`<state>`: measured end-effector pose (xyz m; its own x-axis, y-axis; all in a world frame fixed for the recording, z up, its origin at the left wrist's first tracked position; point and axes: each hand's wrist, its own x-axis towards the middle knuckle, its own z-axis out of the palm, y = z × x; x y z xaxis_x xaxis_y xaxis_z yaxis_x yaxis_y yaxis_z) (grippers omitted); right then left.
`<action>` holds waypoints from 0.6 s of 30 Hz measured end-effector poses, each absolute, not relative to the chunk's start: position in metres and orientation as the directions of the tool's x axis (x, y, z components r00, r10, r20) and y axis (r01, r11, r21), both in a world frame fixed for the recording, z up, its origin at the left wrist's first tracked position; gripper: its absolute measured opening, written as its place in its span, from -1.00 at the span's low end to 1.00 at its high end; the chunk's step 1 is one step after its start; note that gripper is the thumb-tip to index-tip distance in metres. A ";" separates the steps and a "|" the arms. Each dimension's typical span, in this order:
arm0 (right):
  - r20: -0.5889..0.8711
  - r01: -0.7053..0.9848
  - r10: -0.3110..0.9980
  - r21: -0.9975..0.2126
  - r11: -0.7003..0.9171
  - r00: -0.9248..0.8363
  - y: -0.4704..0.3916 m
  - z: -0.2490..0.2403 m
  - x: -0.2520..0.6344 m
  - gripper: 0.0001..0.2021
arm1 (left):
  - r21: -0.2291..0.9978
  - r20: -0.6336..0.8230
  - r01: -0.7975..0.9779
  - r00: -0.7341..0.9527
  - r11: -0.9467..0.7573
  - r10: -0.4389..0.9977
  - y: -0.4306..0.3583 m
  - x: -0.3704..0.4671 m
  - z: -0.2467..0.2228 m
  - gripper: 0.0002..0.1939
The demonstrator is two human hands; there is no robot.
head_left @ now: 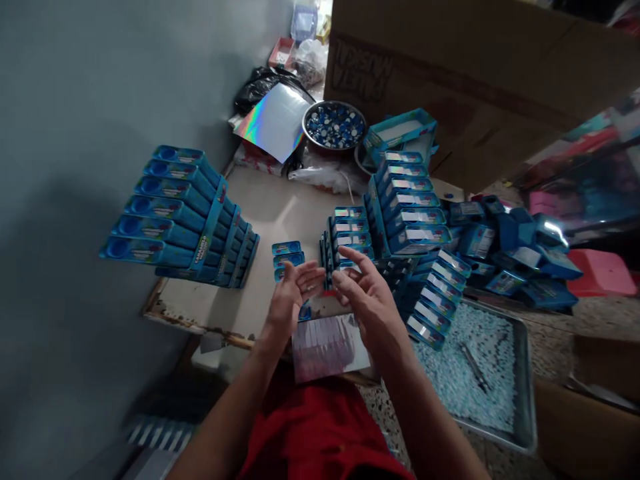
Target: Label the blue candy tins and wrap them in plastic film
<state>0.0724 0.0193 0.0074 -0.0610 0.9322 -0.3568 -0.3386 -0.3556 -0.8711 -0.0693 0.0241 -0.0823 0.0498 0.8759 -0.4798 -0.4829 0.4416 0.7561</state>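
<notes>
My left hand is held palm inward above the table, its fingers stretched out and nothing visible in it. Facing it, my right hand is half curled, with thumb and forefinger apart and no object seen between them. Below both hands, at the table's near edge, lies a shiny silvery-pink sheet. A few small blue boxes lie just beyond my left hand. Behind my right hand stands a short stack of blue boxes with silvery strips on their ends, partly hidden by the fingers.
A tall stack of blue boxes stands at left, another at right. Behind are a metal bowl of blue-and-white pieces and a large carton. Lower right, a metal tray holds small pale-blue pieces, beside piled blue boxes.
</notes>
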 end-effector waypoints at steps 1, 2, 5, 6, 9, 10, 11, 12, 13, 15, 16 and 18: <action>-0.361 -0.333 0.930 -0.871 -0.360 -0.061 0.025 0.004 0.066 -0.40 | 0.684 -0.491 -0.566 0.110 0.461 0.864 0.020 -0.083 -0.081 -0.15; -0.369 -0.324 0.928 -0.872 -0.367 -0.059 0.029 -0.001 0.059 -0.40 | 0.627 -0.487 -0.626 0.149 0.464 0.860 0.016 -0.094 -0.080 -0.10; -0.397 -0.279 0.917 -0.877 -0.391 -0.040 0.038 -0.017 0.042 -0.38 | 0.599 -0.461 -0.687 0.124 0.411 0.879 0.009 -0.119 -0.082 -0.13; -0.405 -0.264 0.913 -0.878 -0.400 -0.037 0.039 -0.021 0.037 -0.38 | 0.630 -0.460 -0.673 0.081 0.389 0.884 0.008 -0.124 -0.085 -0.21; -0.397 -0.225 0.918 -0.895 -0.386 0.006 0.039 -0.030 0.029 -0.36 | 0.816 -0.469 -0.487 -0.244 0.311 0.849 0.005 -0.132 -0.102 -0.49; -0.382 -0.219 0.924 -0.904 -0.366 0.032 0.038 -0.031 0.029 -0.36 | 0.878 -0.443 -0.370 -0.383 0.305 0.811 0.002 -0.134 -0.111 -0.51; -0.373 -0.224 0.926 -0.909 -0.353 0.054 0.035 -0.032 0.030 -0.36 | 0.915 -0.402 -0.254 -0.486 0.315 0.776 -0.002 -0.135 -0.121 -0.49; -0.381 -0.239 0.923 -0.903 -0.358 0.056 0.033 -0.031 0.032 -0.37 | 0.924 -0.379 -0.181 -0.547 0.337 0.747 -0.009 -0.137 -0.133 -0.45; -0.409 -0.259 0.912 -0.885 -0.388 0.029 0.030 -0.031 0.035 -0.39 | 0.909 -0.410 -0.188 -0.568 0.372 0.714 -0.017 -0.139 -0.145 -0.42; -0.494 -0.281 0.862 -0.817 -0.504 -0.112 0.028 -0.030 0.039 -0.48 | 0.791 -0.612 -0.402 -0.506 0.461 0.608 -0.037 -0.143 -0.173 -0.48; -0.518 -0.273 0.834 -0.788 -0.552 -0.191 0.029 -0.030 0.039 -0.53 | 0.677 -0.732 -0.543 -0.432 0.496 0.527 -0.048 -0.144 -0.186 -0.58; -0.477 -0.264 0.831 -0.794 -0.547 -0.287 0.038 -0.032 0.032 -0.58 | 0.442 -0.883 -0.712 -0.240 0.546 0.403 -0.067 -0.142 -0.209 -0.76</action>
